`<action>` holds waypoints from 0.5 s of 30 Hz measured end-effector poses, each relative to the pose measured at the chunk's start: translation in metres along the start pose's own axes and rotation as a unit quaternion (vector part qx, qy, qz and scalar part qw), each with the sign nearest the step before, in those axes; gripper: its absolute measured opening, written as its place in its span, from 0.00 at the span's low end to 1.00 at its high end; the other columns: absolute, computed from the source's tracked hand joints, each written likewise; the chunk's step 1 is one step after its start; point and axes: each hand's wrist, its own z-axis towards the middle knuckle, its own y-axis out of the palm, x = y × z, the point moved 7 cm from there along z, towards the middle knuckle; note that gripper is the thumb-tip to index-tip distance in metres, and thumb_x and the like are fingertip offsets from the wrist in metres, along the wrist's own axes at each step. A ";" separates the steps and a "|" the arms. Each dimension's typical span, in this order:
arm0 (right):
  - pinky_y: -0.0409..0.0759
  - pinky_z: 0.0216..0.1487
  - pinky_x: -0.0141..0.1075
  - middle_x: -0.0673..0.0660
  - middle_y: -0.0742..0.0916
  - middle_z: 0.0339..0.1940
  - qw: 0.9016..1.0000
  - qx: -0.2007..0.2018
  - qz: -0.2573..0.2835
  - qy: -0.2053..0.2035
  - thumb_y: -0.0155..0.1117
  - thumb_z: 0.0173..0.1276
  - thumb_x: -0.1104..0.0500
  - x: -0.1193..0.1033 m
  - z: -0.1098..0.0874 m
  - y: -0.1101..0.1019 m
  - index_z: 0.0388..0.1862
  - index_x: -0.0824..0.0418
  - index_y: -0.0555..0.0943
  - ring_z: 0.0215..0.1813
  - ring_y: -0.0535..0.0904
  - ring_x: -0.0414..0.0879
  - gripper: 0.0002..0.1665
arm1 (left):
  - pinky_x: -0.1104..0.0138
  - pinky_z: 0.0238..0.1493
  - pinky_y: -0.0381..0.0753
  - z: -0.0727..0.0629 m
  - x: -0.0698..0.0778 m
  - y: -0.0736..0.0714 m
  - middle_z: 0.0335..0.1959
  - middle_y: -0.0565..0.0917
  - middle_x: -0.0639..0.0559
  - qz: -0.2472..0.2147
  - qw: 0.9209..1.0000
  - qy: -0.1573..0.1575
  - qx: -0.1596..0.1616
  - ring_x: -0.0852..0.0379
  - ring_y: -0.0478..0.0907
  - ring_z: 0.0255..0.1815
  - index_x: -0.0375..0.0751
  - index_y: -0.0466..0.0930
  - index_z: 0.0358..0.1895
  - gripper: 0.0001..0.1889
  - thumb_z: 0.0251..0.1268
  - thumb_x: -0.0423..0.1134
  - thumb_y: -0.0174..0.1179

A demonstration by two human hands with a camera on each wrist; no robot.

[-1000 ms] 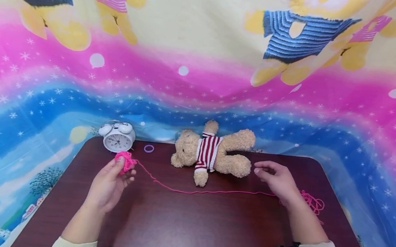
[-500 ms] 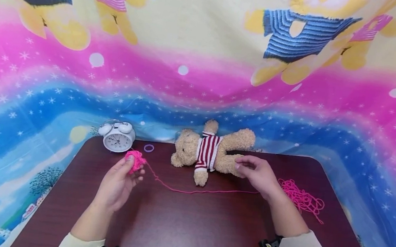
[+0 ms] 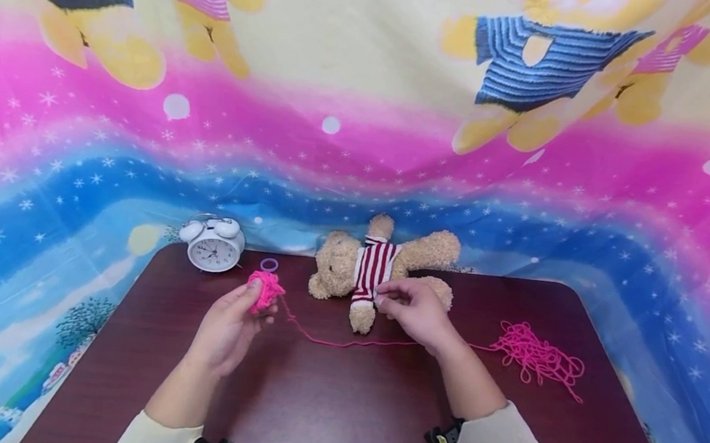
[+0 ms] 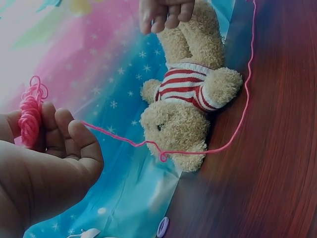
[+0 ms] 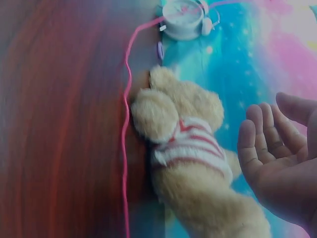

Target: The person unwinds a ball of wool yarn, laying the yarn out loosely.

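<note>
In my left hand I pinch a small bundle of pink yarn between thumb and fingers, raised above the table. A single strand runs from it to the right, under my right forearm, to a loose pink heap. My right hand holds nothing; its fingers look relaxed in the right wrist view. In the head view it overlaps the body of a teddy bear in a red-and-white striped sweater, hiding part of a leg. The bear lies on its back, head to the left.
A white twin-bell alarm clock stands at the back left of the dark wooden table. Beside it lies a purple ring. A printed cloth with bears and snowflakes hangs behind and along the table's sides.
My right hand has swept left from beyond the bear's feet to its body, uncovering the yarn heap. The left hand has shifted right with the yarn bundle. Bear and clock stay put.
</note>
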 end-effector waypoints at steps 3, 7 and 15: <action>0.86 0.46 0.43 0.60 0.89 0.45 1.000 -0.011 0.006 0.000 0.70 0.71 0.63 0.000 0.000 0.015 0.54 0.70 0.85 0.42 0.86 0.47 0.16 | 0.66 0.49 0.79 0.001 -0.002 0.005 0.45 0.88 0.54 0.000 1.000 -0.003 -0.003 0.58 0.79 0.43 0.49 0.86 0.50 0.14 0.84 0.49 0.51; 0.86 0.45 0.41 0.59 0.90 0.45 1.000 -0.028 0.013 0.001 0.70 0.71 0.61 -0.003 0.001 0.033 0.54 0.67 0.86 0.43 0.86 0.48 0.15 | 0.66 0.48 0.79 0.001 -0.004 0.010 0.44 0.87 0.52 0.010 1.000 0.001 -0.010 0.58 0.79 0.42 0.49 0.87 0.50 0.15 0.83 0.49 0.52; 0.86 0.44 0.39 0.53 0.90 0.43 0.998 -0.061 0.012 -0.025 0.73 0.69 0.57 -0.018 0.002 0.066 0.53 0.59 0.87 0.45 0.86 0.50 0.16 | 0.65 0.47 0.79 0.000 -0.006 0.025 0.37 0.87 0.55 0.024 0.999 0.004 -0.034 0.59 0.79 0.40 0.49 0.85 0.50 0.11 0.82 0.47 0.55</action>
